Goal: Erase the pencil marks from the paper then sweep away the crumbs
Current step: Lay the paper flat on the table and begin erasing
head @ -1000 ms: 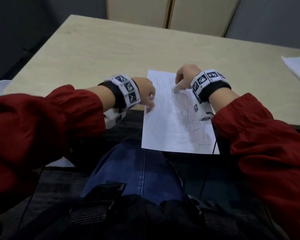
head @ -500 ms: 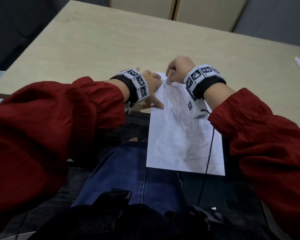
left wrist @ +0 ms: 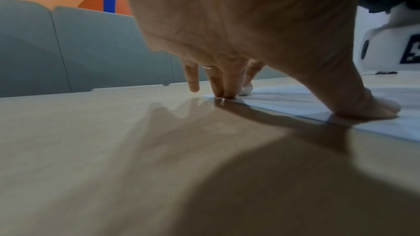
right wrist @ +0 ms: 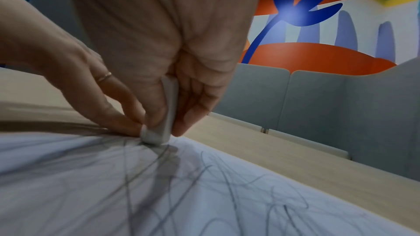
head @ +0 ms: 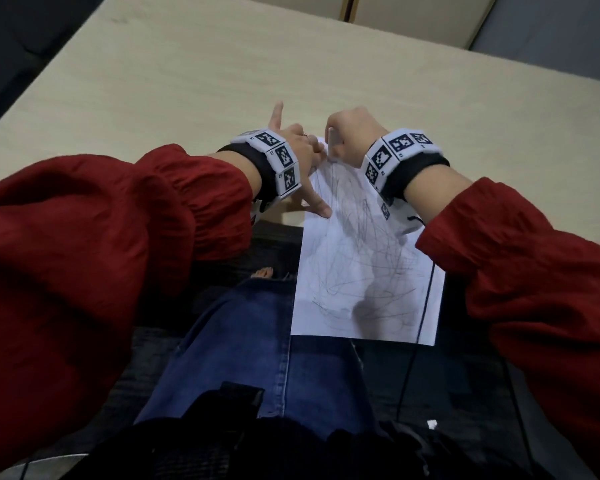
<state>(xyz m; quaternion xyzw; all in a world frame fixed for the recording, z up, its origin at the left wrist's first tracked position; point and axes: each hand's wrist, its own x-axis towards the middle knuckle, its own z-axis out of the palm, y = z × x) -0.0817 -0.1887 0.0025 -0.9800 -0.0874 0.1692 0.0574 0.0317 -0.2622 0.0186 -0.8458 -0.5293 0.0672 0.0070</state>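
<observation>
Most of the grey pencil scribbles (head: 368, 271) are left on the white paper sheet (head: 326, 317), half hanging off the pale wooden tabletop (head: 187, 81). A small white eraser (right wrist: 168, 114) is pinched in the right hand (head: 352, 133) grip at the far corner, paper pinned by flat left hand (head: 298, 150) fingers; crumbs not swept yet.

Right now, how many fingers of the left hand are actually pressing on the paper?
3 that show: the left hand presses its thumb on the paper's near left edge and two fingertips at the far corner. The little finger lifts; the index may be hidden.
</observation>
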